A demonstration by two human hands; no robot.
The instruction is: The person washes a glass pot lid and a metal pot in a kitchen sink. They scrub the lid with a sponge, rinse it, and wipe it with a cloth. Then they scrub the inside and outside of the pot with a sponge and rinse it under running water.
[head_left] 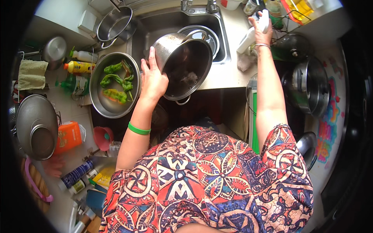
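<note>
My left hand (pixel 155 80) grips the side of a large metal pot (pixel 186 67), tilted with its mouth facing me over the near edge of the sink. Some whitish residue lies inside the pot. At the upper right, my right hand (pixel 263 32) is closed around a white plastic bottle (pixel 247 39) on the counter side. A steel basin (pixel 112 106) with several green peppers (pixel 115 80), some turning red and orange, stands left of my left hand. Behind the pot, a round metal lid or bowl (pixel 215 40) sits in the steel sink (pixel 160 20).
An empty steel pot (pixel 115 24) stands left of the sink. Bottles (pixel 80 67) line the left side, with a mesh strainer (pixel 36 116) nearer me. A greyish cloth (pixel 246 61) lies below the white bottle. Lidded pots (pixel 309 84) stand at right.
</note>
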